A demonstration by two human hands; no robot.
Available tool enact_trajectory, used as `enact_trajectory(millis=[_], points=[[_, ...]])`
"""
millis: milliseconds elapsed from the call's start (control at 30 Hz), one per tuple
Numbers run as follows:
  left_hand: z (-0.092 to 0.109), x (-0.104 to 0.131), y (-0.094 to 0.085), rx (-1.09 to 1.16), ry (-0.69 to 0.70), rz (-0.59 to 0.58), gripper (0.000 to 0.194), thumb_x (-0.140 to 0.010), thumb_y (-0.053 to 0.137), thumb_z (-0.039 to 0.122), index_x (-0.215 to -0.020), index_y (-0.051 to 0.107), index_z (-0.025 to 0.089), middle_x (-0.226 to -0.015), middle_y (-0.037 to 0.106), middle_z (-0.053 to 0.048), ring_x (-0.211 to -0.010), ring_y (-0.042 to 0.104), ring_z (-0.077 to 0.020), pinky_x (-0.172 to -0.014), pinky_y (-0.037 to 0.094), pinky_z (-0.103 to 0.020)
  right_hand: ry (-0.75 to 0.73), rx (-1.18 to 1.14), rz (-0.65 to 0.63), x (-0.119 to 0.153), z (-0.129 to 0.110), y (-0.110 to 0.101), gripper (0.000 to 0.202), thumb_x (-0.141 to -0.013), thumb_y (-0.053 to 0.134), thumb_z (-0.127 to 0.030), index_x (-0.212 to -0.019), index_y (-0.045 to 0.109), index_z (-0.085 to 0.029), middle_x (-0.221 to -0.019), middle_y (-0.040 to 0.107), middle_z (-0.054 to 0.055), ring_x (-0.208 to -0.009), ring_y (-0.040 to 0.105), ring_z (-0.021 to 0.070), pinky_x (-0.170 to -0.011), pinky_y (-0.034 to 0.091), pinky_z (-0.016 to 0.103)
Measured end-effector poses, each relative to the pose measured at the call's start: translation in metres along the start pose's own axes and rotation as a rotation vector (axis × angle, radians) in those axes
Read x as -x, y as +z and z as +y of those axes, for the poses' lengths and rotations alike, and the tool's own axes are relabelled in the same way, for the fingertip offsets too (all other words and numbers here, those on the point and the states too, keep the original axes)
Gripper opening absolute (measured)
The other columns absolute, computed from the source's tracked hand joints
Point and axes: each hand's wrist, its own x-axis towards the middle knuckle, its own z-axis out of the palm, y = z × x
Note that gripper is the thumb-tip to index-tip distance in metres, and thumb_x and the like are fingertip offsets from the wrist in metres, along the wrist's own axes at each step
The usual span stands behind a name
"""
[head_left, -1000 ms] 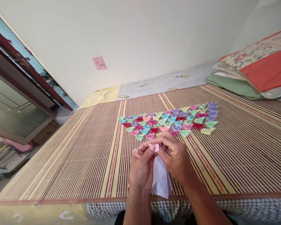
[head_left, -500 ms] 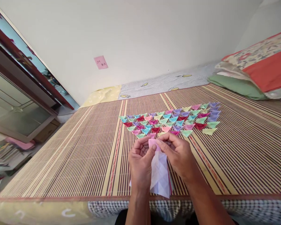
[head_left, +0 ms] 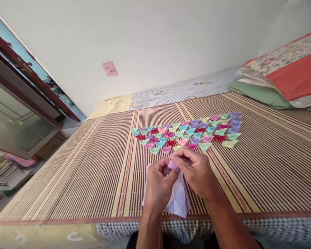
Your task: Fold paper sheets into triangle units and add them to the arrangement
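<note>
A small pink piece of folded paper (head_left: 172, 165) is pinched between the fingertips of both my hands. My left hand (head_left: 160, 181) grips its lower side, and my right hand (head_left: 193, 169) has closed on its upper right edge; the fingers hide most of it. Below the hands lies a stack of pale paper sheets (head_left: 178, 199), whose right edge shows several colours. Just beyond my fingers, many small folded paper boats (head_left: 182, 142) in pink, green, blue, red, yellow and purple stand in rows.
A striped bamboo mat (head_left: 93, 173) covers the bed. Folded bedding (head_left: 295, 76) is piled at the far right. On the white wall hangs a pink note (head_left: 110, 68). To the left are a glass-panelled door (head_left: 15, 121) and piled papers (head_left: 7, 173) low down.
My hands have turned the pink paper, and less of it shows now. My left hand has shifted slightly right, uncovering the stack's left corner. The view has moved a little.
</note>
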Motion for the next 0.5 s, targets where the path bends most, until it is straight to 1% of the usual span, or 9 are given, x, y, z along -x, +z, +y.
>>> enact_trajectory(millis=[67, 167, 233, 333, 400, 500], points=[[0.000, 0.001, 0.001, -0.062, 0.035, -0.018, 0.015, -0.085, 0.078, 0.025, -0.078, 0.069, 0.017, -0.074, 0.063, 0.000, -0.069, 0.053, -0.0131, -0.066, 0.043, -0.025, 0.073, -0.092, 0.014, 0.000, 0.001, 0.001, 0.022, -0.090, 0.067, -0.034, -0.074, 0.069, -0.019, -0.068, 0.062, 0.000, -0.065, 0.058, 0.0158, -0.063, 0.046, 0.028], [0.000, 0.001, 0.000, -0.122, 0.071, -0.038, 0.015, -0.088, 0.075, 0.025, -0.078, 0.067, 0.017, -0.074, 0.061, 0.000, -0.070, 0.052, -0.0136, -0.067, 0.042, -0.026, 0.152, -0.226, 0.044, -0.002, 0.006, 0.002, 0.024, -0.085, 0.071, -0.038, -0.071, 0.067, -0.019, -0.065, 0.060, -0.002, -0.062, 0.055, 0.0148, -0.060, 0.046, 0.027], [0.001, 0.001, -0.001, -0.108, 0.062, -0.047, 0.014, -0.087, 0.076, 0.025, -0.081, 0.067, 0.017, -0.075, 0.062, 0.000, -0.070, 0.053, -0.0137, -0.067, 0.043, -0.026, 0.178, -0.260, 0.058, -0.003, 0.009, 0.003, 0.025, -0.083, 0.073, -0.039, -0.069, 0.068, -0.019, -0.064, 0.060, -0.001, -0.062, 0.055, 0.0148, -0.060, 0.047, 0.027], [0.004, 0.001, -0.003, -0.036, 0.071, -0.001, 0.018, -0.083, 0.081, 0.023, -0.089, 0.065, 0.020, -0.081, 0.065, 0.000, -0.073, 0.058, -0.0140, -0.069, 0.047, -0.025, 0.200, -0.283, 0.067, -0.004, 0.011, 0.004, 0.024, -0.082, 0.075, -0.040, -0.070, 0.069, -0.019, -0.066, 0.062, -0.001, -0.063, 0.056, 0.0151, -0.060, 0.048, 0.027], [0.008, 0.002, -0.005, -0.007, 0.102, 0.012, 0.020, -0.083, 0.081, 0.022, -0.094, 0.064, 0.022, -0.083, 0.067, 0.000, -0.075, 0.061, -0.0145, -0.071, 0.050, -0.025, 0.210, -0.324, 0.051, -0.004, 0.011, 0.005, 0.025, -0.083, 0.074, -0.040, -0.070, 0.069, -0.019, -0.064, 0.062, -0.001, -0.061, 0.057, 0.0146, -0.058, 0.049, 0.026], [0.012, 0.001, -0.007, -0.013, 0.130, -0.005, 0.015, -0.085, 0.079, 0.021, -0.097, 0.071, 0.022, -0.084, 0.071, -0.002, -0.074, 0.064, -0.0144, -0.070, 0.053, -0.025, 0.213, -0.367, -0.006, -0.003, 0.011, 0.006, 0.025, -0.087, 0.072, -0.040, -0.073, 0.068, -0.020, -0.064, 0.063, -0.001, -0.061, 0.059, 0.0144, -0.059, 0.051, 0.026]])
